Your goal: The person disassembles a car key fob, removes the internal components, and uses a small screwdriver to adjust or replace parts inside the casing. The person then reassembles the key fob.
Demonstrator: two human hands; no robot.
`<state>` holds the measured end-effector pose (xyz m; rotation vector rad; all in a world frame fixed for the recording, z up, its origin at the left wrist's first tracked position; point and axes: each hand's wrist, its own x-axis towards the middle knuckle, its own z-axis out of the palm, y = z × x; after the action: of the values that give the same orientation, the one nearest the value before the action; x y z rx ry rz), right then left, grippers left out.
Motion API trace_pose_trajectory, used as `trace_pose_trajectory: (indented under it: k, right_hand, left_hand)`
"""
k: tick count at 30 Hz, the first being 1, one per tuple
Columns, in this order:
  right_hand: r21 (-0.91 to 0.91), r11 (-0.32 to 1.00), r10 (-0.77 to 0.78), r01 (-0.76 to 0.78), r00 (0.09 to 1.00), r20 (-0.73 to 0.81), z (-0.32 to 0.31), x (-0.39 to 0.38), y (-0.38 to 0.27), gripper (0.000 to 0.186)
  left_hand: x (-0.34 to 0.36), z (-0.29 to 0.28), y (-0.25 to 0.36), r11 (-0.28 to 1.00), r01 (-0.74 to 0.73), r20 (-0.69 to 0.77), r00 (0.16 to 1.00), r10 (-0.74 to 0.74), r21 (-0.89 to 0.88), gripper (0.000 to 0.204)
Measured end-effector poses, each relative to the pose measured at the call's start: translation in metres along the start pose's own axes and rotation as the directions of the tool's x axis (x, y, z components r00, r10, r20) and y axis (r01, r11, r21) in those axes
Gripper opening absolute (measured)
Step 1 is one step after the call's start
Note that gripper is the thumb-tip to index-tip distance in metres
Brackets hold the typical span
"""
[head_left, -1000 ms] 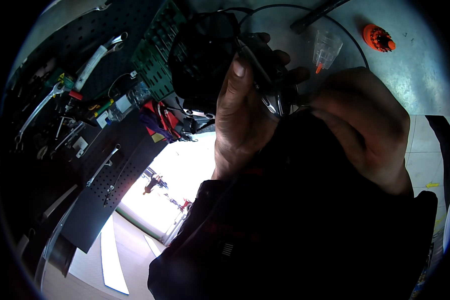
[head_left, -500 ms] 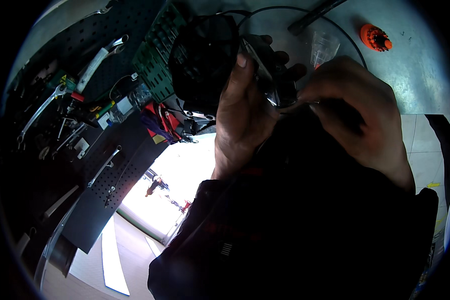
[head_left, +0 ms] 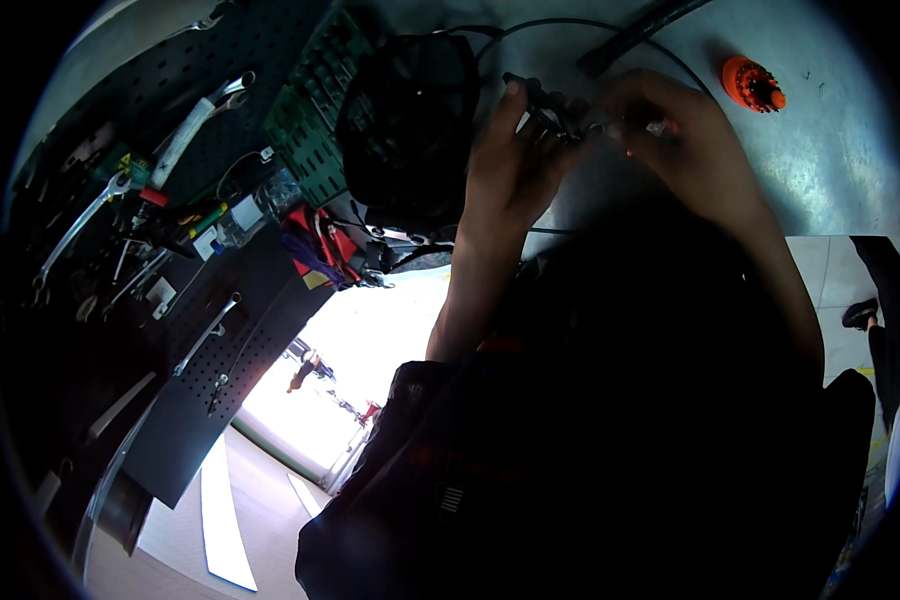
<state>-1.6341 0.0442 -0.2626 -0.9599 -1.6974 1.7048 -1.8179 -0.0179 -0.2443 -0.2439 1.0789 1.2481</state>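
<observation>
Above the metal bench top, my left hand (head_left: 515, 165) is closed round a small dark part with shiny metal edges (head_left: 548, 112), its thumb along the near side. What kind of part it is cannot be made out in the dim light. My right hand (head_left: 675, 135) is close by on the right, its fingers curled and blurred near the part's right end. A small pale, clear bit with a touch of red (head_left: 660, 127) shows at those fingers. Whatever they grip is mostly hidden.
An orange holder with dark bits (head_left: 753, 85) stands at the right. A black cable (head_left: 570, 20) and dark bar (head_left: 640, 40) lie at the back. Left are a black bag-like object (head_left: 405, 120), a green rack (head_left: 315, 150) and pegboard wrenches (head_left: 80, 225). A person's foot (head_left: 858, 314) shows far right.
Both my hands have moved away from my body, farther over the bench, with the dark part still in the left. My right hand now covers where the clear plastic cup was visible.
</observation>
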Motion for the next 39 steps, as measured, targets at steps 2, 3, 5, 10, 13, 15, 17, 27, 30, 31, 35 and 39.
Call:
trace_pose_trajectory:
  k: [2, 3, 5, 10, 13, 15, 17, 27, 30, 31, 35, 39]
  right_hand:
    - [-0.114, 0.993, 0.029, -0.037, 0.997, -0.077, 0.006, 0.002, 0.013, 0.024]
    - [-0.18, 0.983, 0.015, -0.032, 0.996, -0.091, 0.008, 0.003, 0.017, 0.024]
    - [-0.312, 0.95, -0.013, -0.023, 0.993, -0.114, 0.01, 0.005, 0.025, 0.025]
    - [-0.676, 0.723, -0.277, 0.14, 0.956, -0.098, 0.013, 0.012, 0.031, 0.023]
    - [-0.623, 0.772, -0.277, 0.127, 0.949, -0.15, 0.013, 0.012, 0.029, 0.021]
    - [-0.6, 0.792, -0.274, 0.116, 0.945, -0.179, 0.011, 0.009, 0.029, 0.02]
    - [-0.625, 0.771, -0.292, 0.12, 0.939, -0.18, 0.009, 0.008, 0.03, 0.02]
    - [-0.367, 0.928, -0.19, 0.057, 0.922, -0.338, 0.012, -0.002, 0.017, 0.022]
    - [-0.503, 0.848, -0.343, 0.167, 0.896, -0.281, 0.013, 0.001, 0.023, 0.023]
    - [-0.521, 0.835, -0.358, 0.18, 0.896, -0.264, 0.013, 0.001, 0.024, 0.023]
    - [-0.552, 0.812, -0.364, 0.19, 0.904, -0.225, 0.014, 0.001, 0.025, 0.024]
    - [-0.542, 0.821, -0.334, 0.176, 0.92, -0.207, 0.014, 0.0, 0.025, 0.025]
  left_hand:
    - [0.013, -0.009, -0.005, 0.997, -0.037, -0.015, 0.999, 0.039, 0.075, 0.029]
    - [0.018, -0.012, -0.007, 0.992, -0.056, -0.019, 0.998, 0.058, 0.113, 0.027]
    - [0.027, -0.016, -0.011, 0.991, -0.045, -0.04, 0.998, 0.051, 0.123, 0.03]
    - [0.034, -0.029, -0.018, 0.993, -0.069, -0.057, 0.996, 0.074, 0.095, 0.037]
    - [0.028, -0.021, -0.016, 0.992, -0.076, -0.059, 0.995, 0.083, 0.105, 0.036]
    - [0.025, -0.014, -0.014, 0.997, -0.062, -0.079, 0.995, 0.067, 0.055, 0.031]
    - [0.025, -0.013, -0.013, 0.998, -0.058, -0.052, 0.997, 0.058, 0.005, 0.029]
    - [0.022, -0.011, -0.014, 0.994, -0.096, 0.114, 0.988, 0.101, -0.049, 0.028]
    - [0.021, -0.01, -0.017, 0.996, -0.074, 0.133, 0.988, 0.08, -0.049, 0.03]
    - [0.02, -0.009, -0.018, 0.996, -0.065, 0.127, 0.989, 0.072, -0.055, 0.031]
    - [0.022, -0.01, -0.021, 0.997, -0.04, 0.077, 0.996, 0.045, -0.073, 0.032]
    - [0.024, -0.01, -0.02, 0.997, -0.036, 0.094, 0.995, 0.043, -0.074, 0.032]
